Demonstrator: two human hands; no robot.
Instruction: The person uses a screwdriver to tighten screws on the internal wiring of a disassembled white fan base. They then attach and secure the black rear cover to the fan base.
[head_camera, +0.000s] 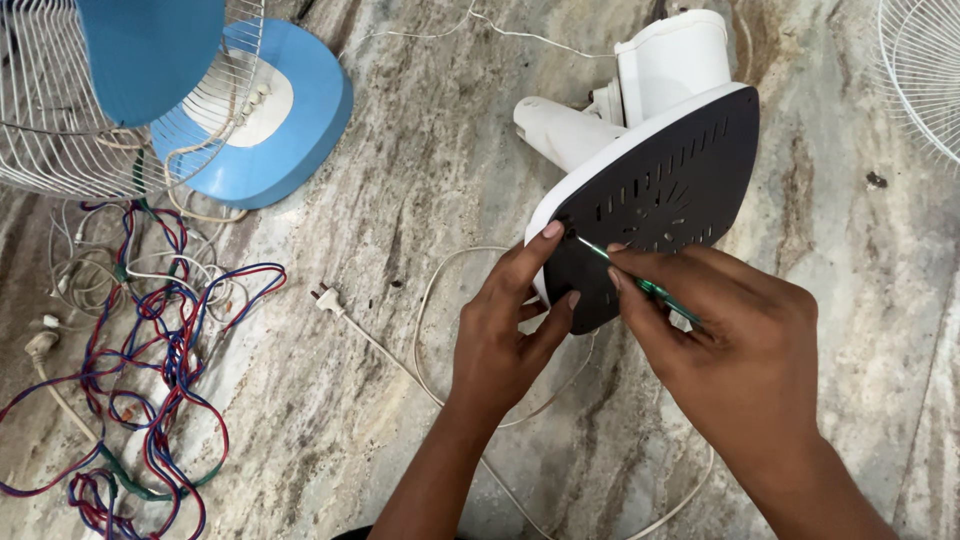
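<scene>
On the marble floor (420, 150), right of centre, we see a white fan base (650, 190) tipped on edge, its black slotted underside (670, 185) facing us. Its long axis runs from lower left to upper right, with the narrow end low by our hands and the broad end up toward the white neck (560, 130) and housing (675, 60) behind it. We see no label or package on it; the black plate carries only rows of short slots.

Our left hand (505, 330) grips the lower left rim of the base, thumb on the black face, fingers curled round the white edge. Our right hand (730, 350) is closed on a green screwdriver (640, 285); its thin shaft slants up and left, tip touching the black plate near the left thumb.

A white cord (440, 300) loops under the hands and ends in a plug (325, 297) lying to the left. Farther left lies a tangle of red and blue wires (170, 350). At top left stands a blue fan base (290, 120) with a white panel, partly behind a wire grille (60, 120) and a blue blade (150, 50). Another grille (920, 70) shows at the top right edge.
</scene>
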